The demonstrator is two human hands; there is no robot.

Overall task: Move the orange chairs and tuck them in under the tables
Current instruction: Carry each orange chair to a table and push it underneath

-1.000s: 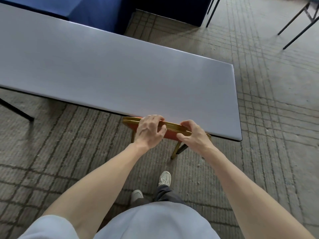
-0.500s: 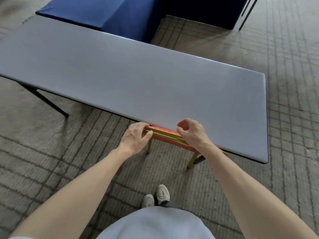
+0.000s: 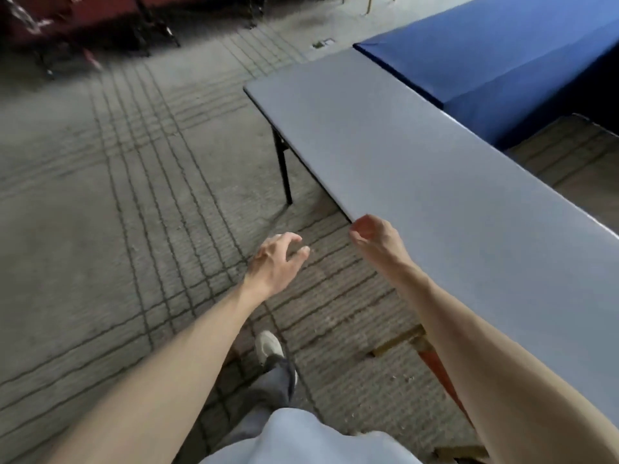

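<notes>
Both hands have released the orange padded chair with gold metal frame (image 3: 433, 363), which now sits tucked under the long grey rectangular counter (image 3: 402, 169) with only its back edge showing. Left hand (image 3: 278, 261) and right hand (image 3: 373, 236) are empty, fingers loosely curled, by the counter's near edge.

- One long grey rectangular table (image 3: 418, 169) is standing across the right of the frame, with one black metal leg (image 3: 283, 169) showing.
- One blue cloth-covered table (image 3: 502, 61) is sitting at the upper right.
- One orange chair (image 3: 435, 366) with a gold frame is peeking out at the lower right.
- Two bare hands are showing mid-frame: left hand (image 3: 274, 262), right hand (image 3: 375, 234).
- One white shoe (image 3: 268, 344) is showing at lower centre.
- Dark red furniture (image 3: 67, 15) is blurring at the upper left; its number cannot be told.
</notes>
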